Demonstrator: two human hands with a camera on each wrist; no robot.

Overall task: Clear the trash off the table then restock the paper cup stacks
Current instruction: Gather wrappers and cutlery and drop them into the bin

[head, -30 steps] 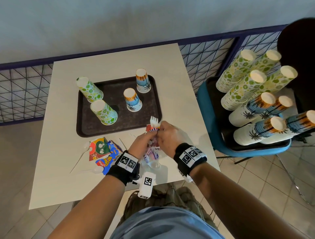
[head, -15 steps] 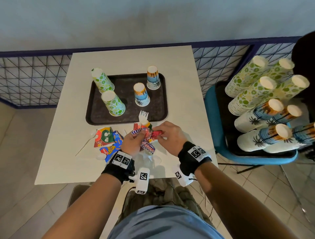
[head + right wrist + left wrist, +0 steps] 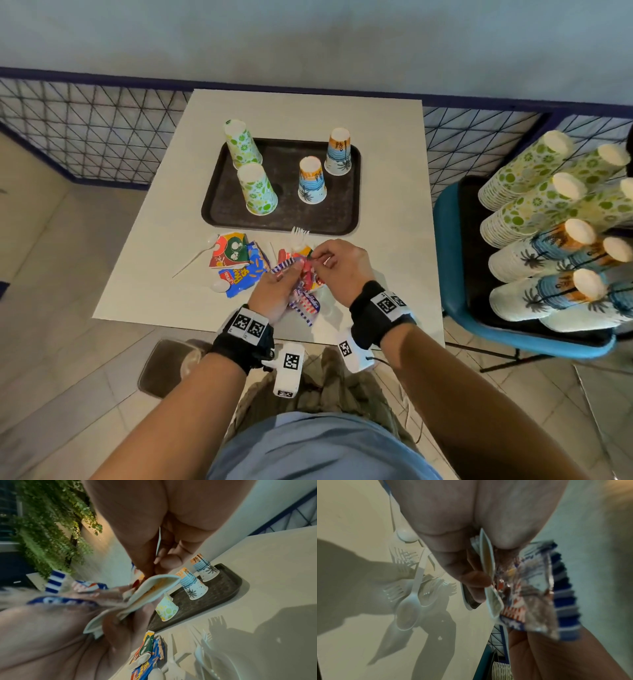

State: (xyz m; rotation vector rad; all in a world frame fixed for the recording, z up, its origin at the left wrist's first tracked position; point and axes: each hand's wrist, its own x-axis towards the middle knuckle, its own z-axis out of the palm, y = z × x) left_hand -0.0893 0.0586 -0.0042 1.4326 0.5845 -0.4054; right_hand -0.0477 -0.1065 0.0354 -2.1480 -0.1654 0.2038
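Observation:
Near the table's front edge my left hand (image 3: pixel 289 272) grips a bundle of crumpled snack wrappers (image 3: pixel 305 298), also blurred in the left wrist view (image 3: pixel 536 601). My right hand (image 3: pixel 317 258) pinches a red wrapper (image 3: pixel 308 272) against the top of that bundle. More wrappers (image 3: pixel 236 262) lie flat on the table to the left. Behind them a dark tray (image 3: pixel 284 224) holds two upturned green cups (image 3: pixel 257 190) and two upturned blue-orange cups (image 3: pixel 311 181). Long stacks of paper cups (image 3: pixel 548 212) lie on a chair at the right.
A white plastic fork (image 3: pixel 298 236) sits by the tray's front edge, and white spoons (image 3: pixel 198 255) lie left of the wrappers. The left wrist view shows a spoon (image 3: pixel 410 608) among forks on the table. The blue chair (image 3: pixel 455 274) stands close to the table's right side. A wire fence runs behind.
Both hands have stayed together over the wrappers at the table's front. The right hand has pulled a red wrapper up against the left hand's bundle. The head view has shifted.

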